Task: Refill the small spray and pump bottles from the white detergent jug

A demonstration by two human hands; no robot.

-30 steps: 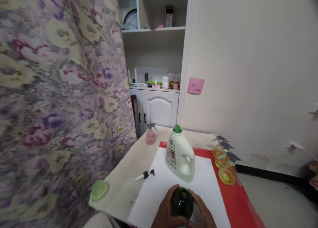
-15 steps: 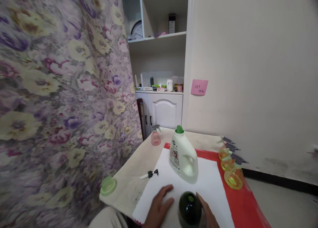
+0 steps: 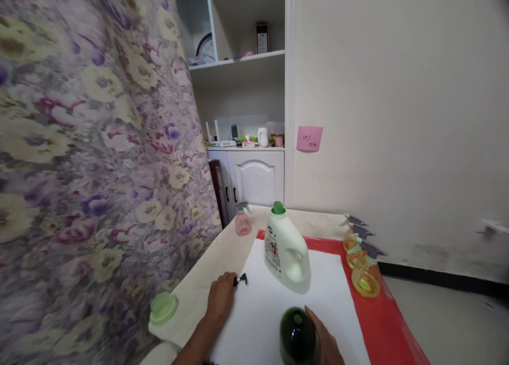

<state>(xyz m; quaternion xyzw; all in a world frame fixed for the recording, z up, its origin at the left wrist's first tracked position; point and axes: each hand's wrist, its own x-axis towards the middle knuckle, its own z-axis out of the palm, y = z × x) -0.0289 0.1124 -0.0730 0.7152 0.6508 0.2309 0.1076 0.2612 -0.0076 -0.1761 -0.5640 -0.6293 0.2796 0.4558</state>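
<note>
Before jug (image 3: 287, 256), upright bottle (image 3: 298, 337), right hand (image 3: 328, 345) alongside, left hand (image 3: 221, 297) over pump (image 3: 243, 278), grips unclear

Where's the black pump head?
Head view, just left of centre: the pump head pokes past the left hand, at the left edge of the white sheet.

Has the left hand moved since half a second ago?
Yes: judged against the standing pale green jug, the left hand has moved left and forward, and now covers part of the black pump.

Left hand (image 3: 221, 295) stretched forward, palm down; right hand (image 3: 326, 337) closer in, curved.
</note>
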